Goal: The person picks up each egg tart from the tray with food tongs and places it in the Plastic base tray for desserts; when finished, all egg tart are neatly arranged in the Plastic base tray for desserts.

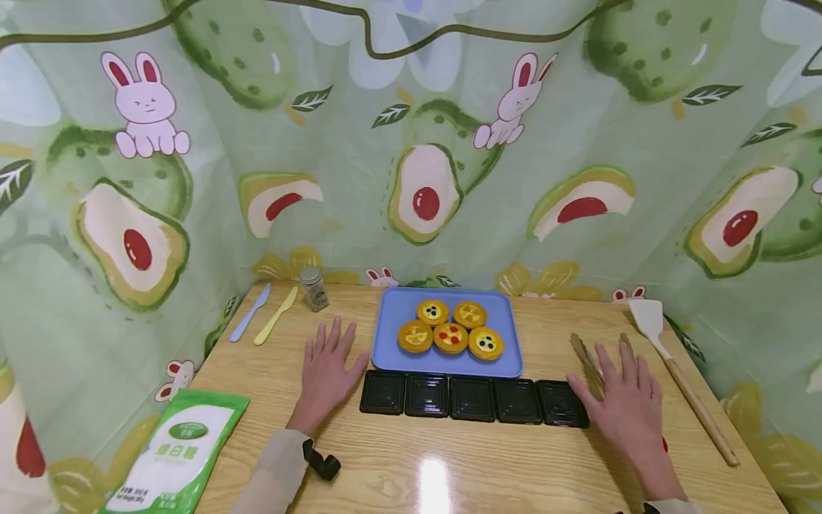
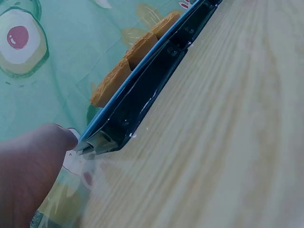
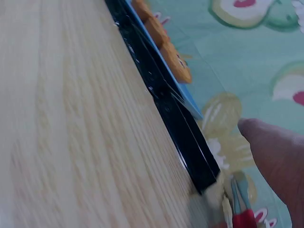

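Foreground: sugar bag (image 1: pixel 176 453) lies at the near left corner of the wooden table (image 1: pixel 449 471), well apart from both hands.
Left hand: left hand (image 1: pixel 330 371) rests flat on the table, fingers straight and spread, holding nothing, just beside the blue tray's (image 1: pixel 392 343) left edge.
Right hand: right hand (image 1: pixel 624 400) lies flat with fingers apart, over the near end of the tongs (image 1: pixel 584 353); whether it touches them cannot be told.
Black trays: row of black trays (image 1: pixel 474 398) runs left to right between the hands, touching the blue tray's near edge.
Tarts: five tarts (image 1: pixel 451 328) sit on the blue tray, beyond the black trays.
Key relation: tongs point away from the person, under the right fingers; the left hand is far from them.
Edges: spatula (image 1: pixel 674 371) right; two knives (image 1: pixel 266 314) and jar (image 1: pixel 314 288) far left.
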`<state>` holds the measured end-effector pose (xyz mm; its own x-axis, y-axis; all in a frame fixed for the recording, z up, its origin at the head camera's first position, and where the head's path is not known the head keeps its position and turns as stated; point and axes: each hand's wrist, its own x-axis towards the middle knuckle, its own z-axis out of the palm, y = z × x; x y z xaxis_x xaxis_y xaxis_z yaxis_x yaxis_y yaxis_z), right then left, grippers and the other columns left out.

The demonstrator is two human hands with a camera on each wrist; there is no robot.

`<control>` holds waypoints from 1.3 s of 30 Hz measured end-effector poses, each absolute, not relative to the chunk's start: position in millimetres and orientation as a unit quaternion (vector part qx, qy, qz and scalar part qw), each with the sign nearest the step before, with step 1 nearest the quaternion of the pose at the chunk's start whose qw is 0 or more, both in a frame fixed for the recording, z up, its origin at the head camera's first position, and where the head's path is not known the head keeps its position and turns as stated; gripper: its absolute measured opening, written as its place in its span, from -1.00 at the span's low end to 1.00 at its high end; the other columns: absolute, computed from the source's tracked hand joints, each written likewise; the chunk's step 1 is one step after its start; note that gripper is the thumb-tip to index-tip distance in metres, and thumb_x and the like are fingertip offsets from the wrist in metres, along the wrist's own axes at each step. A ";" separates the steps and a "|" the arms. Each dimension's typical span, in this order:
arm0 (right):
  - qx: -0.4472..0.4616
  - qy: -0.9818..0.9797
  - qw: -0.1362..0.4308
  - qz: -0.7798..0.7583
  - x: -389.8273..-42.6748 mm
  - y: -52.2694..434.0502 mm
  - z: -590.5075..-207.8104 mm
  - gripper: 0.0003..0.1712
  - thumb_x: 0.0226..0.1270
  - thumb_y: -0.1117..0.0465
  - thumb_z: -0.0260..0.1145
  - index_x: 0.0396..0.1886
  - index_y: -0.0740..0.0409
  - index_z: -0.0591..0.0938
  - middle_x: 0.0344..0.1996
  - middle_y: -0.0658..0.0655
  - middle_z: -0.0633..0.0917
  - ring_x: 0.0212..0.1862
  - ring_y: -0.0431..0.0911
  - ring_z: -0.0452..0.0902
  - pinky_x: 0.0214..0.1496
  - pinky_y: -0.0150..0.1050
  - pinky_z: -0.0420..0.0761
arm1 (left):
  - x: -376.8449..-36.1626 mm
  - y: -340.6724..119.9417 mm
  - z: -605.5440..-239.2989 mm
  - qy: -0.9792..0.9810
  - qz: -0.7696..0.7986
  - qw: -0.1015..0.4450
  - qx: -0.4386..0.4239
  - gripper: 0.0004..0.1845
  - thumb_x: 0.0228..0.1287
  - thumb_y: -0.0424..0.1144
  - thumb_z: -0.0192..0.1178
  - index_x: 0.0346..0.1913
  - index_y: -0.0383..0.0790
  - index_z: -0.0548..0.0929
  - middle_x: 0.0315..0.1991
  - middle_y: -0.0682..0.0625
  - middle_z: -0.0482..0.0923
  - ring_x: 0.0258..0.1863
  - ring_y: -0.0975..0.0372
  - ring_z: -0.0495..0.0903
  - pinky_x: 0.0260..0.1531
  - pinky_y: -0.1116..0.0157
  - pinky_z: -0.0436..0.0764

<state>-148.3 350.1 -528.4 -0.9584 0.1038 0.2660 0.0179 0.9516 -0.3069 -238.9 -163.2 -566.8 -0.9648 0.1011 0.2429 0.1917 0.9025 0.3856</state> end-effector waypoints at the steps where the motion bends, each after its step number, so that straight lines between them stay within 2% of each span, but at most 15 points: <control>1: -0.038 -0.978 0.138 0.155 -147.5 354.1 -528.9 0.04 0.51 -0.40 0.14 0.72 0.05 0.06 0.62 0.47 -0.02 0.56 0.55 -0.17 0.34 0.58 -0.02 | -241.3 -162.0 -567.4 -0.969 -0.209 0.109 -0.077 -0.22 0.53 0.29 0.04 0.66 0.03 0.24 0.69 -0.12 -0.02 0.67 -0.18 -0.11 0.57 -0.27 -0.12; 5: -0.074 -0.975 0.128 0.167 -144.2 367.2 -530.8 0.09 0.54 -0.39 0.09 0.70 0.22 -0.02 0.54 0.59 0.02 0.47 0.61 -0.07 0.29 0.60 0.05 | -252.1 -156.4 -568.7 -0.968 -0.214 0.103 -0.086 -0.22 0.54 0.26 0.05 0.66 0.00 0.23 0.69 -0.14 -0.02 0.66 -0.19 -0.10 0.56 -0.27 -0.10; 11: -0.116 -0.971 0.110 0.177 -142.2 375.5 -537.2 0.19 0.50 -0.42 0.12 0.59 0.48 -0.01 0.27 0.79 0.22 0.21 0.72 0.13 0.10 0.57 0.24 | -268.2 -149.5 -569.1 -0.969 -0.216 0.081 -0.091 -0.19 0.54 0.27 0.04 0.67 -0.02 0.20 0.69 -0.14 -0.01 0.67 -0.17 -0.11 0.57 -0.26 -0.10; 15: -0.127 -0.972 0.105 0.168 -141.9 376.7 -541.1 0.17 0.49 -0.39 0.15 0.41 0.65 0.07 0.02 0.84 0.31 0.07 0.73 0.23 -0.04 0.49 0.34 | -277.9 -144.9 -569.9 -0.967 -0.222 0.063 -0.107 -0.18 0.55 0.27 0.02 0.69 -0.05 0.16 0.69 -0.16 -0.01 0.67 -0.19 -0.11 0.56 -0.28 -0.09; 18: -0.147 -0.970 0.103 0.161 -141.8 376.7 -543.1 0.14 0.48 -0.38 0.18 0.24 0.72 0.15 -0.13 0.80 0.33 0.00 0.72 0.27 -0.11 0.44 0.39 | -284.2 -142.0 -572.1 -0.962 -0.233 0.055 -0.130 -0.19 0.56 0.25 0.01 0.69 -0.07 0.15 0.69 -0.14 0.00 0.66 -0.20 -0.09 0.56 -0.27 -0.06; 27: -0.194 -0.963 0.100 0.160 -141.6 379.4 -549.5 -0.01 0.48 -0.38 0.18 -0.15 0.65 0.31 -0.29 0.61 0.31 -0.16 0.60 0.36 -0.32 0.29 0.44 | -296.6 -136.8 -580.6 -0.950 -0.250 0.048 -0.183 -0.19 0.58 0.24 0.00 0.69 -0.07 0.11 0.69 -0.06 -0.02 0.67 -0.10 -0.06 0.58 -0.22 -0.03; 34: -0.197 -0.961 0.125 0.151 -142.6 379.9 -553.3 -0.02 0.40 -0.40 0.28 -0.24 0.61 0.37 -0.32 0.56 0.34 -0.31 0.49 0.42 -0.45 0.23 0.44 | -298.5 -135.2 -579.6 -0.949 -0.251 0.035 -0.188 -0.22 0.61 0.21 -0.03 0.69 -0.10 0.11 0.69 -0.02 0.02 0.67 -0.06 -0.01 0.60 -0.18 -0.08; 39: -0.203 -0.959 0.126 0.151 -142.6 381.6 -553.8 -0.02 0.38 -0.39 0.31 -0.22 0.62 0.40 -0.30 0.58 0.37 -0.30 0.46 0.43 -0.45 0.22 0.46 | -302.9 -133.3 -582.4 -0.951 -0.245 0.031 -0.186 -0.24 0.62 0.22 -0.08 0.69 -0.05 0.12 0.69 0.02 0.00 0.67 -0.04 -0.03 0.60 -0.15 -0.11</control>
<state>-142.6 381.6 -553.8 -0.8862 0.4270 0.1797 0.3511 0.8722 -0.3407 -302.9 -133.3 -582.4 -0.9292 0.3381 0.1495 0.3682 0.8108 0.4550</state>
